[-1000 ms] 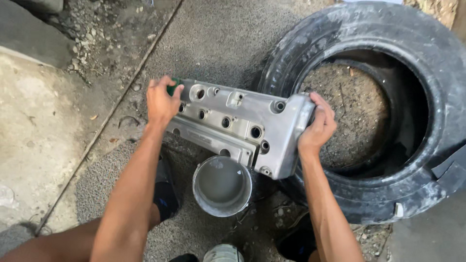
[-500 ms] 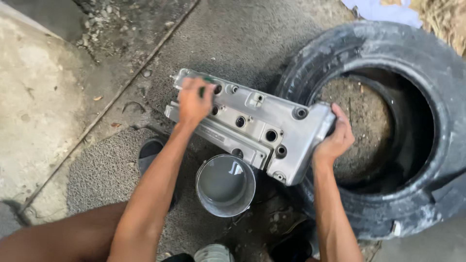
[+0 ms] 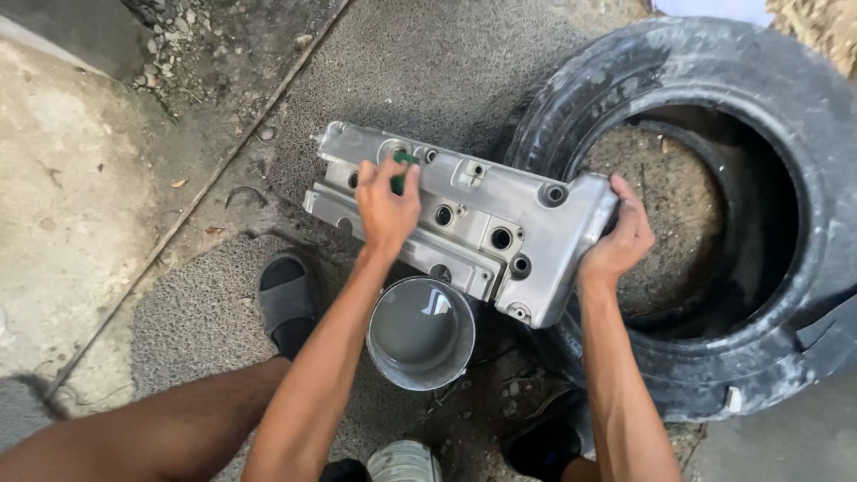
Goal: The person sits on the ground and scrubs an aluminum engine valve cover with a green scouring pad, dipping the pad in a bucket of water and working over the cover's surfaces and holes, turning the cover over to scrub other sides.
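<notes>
A silver metal engine valve cover [image 3: 482, 219] with several round holes lies tilted, its right end propped on a black tyre [image 3: 714, 116]. My left hand [image 3: 386, 203] presses a small green scouring pad [image 3: 401, 171] against the cover's top, left of its middle. Gripping the cover's right end is my right hand [image 3: 620, 239], which steadies it against the tyre. Just below the cover stands a round metal can [image 3: 421, 332] holding grey liquid.
The ground is rough concrete with gravel at the upper left [image 3: 178, 54]. My sandalled foot [image 3: 287, 303] rests left of the can. A second tin [image 3: 403, 462] shows at the bottom edge. Dirt fills the tyre's centre.
My left hand has slid with the green pad from the cover's far left end toward its middle. The right hand keeps its grip on the right end.
</notes>
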`<move>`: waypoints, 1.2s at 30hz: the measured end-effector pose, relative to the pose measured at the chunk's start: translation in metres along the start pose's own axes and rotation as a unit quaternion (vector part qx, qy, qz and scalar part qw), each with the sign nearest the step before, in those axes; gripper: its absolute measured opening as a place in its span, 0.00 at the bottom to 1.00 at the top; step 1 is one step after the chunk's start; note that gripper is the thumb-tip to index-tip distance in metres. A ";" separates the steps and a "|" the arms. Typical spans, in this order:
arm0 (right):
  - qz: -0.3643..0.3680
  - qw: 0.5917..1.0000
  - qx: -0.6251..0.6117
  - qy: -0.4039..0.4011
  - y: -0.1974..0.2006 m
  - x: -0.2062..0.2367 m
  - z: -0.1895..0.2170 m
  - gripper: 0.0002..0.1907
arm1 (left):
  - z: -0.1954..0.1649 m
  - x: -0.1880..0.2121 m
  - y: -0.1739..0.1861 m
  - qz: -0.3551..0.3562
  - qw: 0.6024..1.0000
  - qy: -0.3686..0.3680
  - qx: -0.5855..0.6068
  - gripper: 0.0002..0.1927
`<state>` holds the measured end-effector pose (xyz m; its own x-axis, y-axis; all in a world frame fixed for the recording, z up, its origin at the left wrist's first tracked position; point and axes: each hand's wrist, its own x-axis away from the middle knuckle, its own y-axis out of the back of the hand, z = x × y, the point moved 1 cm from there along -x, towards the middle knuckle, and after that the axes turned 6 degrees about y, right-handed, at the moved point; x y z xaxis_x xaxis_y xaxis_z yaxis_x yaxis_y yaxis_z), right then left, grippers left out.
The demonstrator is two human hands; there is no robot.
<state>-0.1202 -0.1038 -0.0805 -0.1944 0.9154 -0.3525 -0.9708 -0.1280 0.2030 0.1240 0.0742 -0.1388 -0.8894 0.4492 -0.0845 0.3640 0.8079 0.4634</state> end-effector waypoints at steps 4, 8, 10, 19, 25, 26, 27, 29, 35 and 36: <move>-0.006 1.000 -0.007 -0.006 0.001 -0.001 -0.006 0.22 | -0.060 0.037 -0.021 0.004 0.989 -0.135 0.059 0.03; 0.001 1.000 -0.026 0.002 0.001 -0.003 -0.012 0.21 | -0.125 0.092 -0.048 0.083 0.974 -0.160 0.137 0.06; 0.000 0.999 -0.032 -0.006 0.000 -0.004 -0.014 0.21 | -0.137 0.103 -0.048 0.130 0.954 -0.216 0.161 0.07; -0.024 0.999 0.022 -0.006 -0.005 0.000 -0.011 0.20 | -0.100 0.030 -0.028 0.076 0.985 -0.150 0.034 0.08; -0.048 0.996 0.056 0.044 -0.012 -0.001 -0.006 0.18 | -0.138 0.112 -0.003 0.136 0.948 -0.261 0.117 0.09; -0.050 0.996 0.061 0.046 -0.012 0.000 -0.006 0.18 | -0.138 0.116 0.001 0.137 0.923 -0.341 0.116 0.07; -0.050 0.996 0.068 0.041 -0.013 0.000 -0.007 0.18 | -0.137 0.116 0.002 0.133 0.889 -0.422 0.116 0.07; -0.058 0.994 0.081 0.037 -0.013 0.003 -0.007 0.17 | -0.134 0.099 -0.008 0.149 0.904 -0.381 0.123 0.07; -0.055 0.994 0.085 0.041 -0.017 0.005 -0.003 0.15 | -0.160 0.027 -0.079 0.151 0.952 -0.241 0.112 0.15; -0.057 0.994 0.080 0.040 -0.018 0.005 -0.002 0.15 | -0.164 0.020 -0.083 0.141 0.952 -0.251 0.106 0.13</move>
<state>-0.1043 -0.0982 -0.0875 -0.1016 0.8865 -0.4514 -0.9534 0.0428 0.2988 0.0307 -0.0467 -0.0345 -0.5241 0.7417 -0.4186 0.6629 0.6638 0.3463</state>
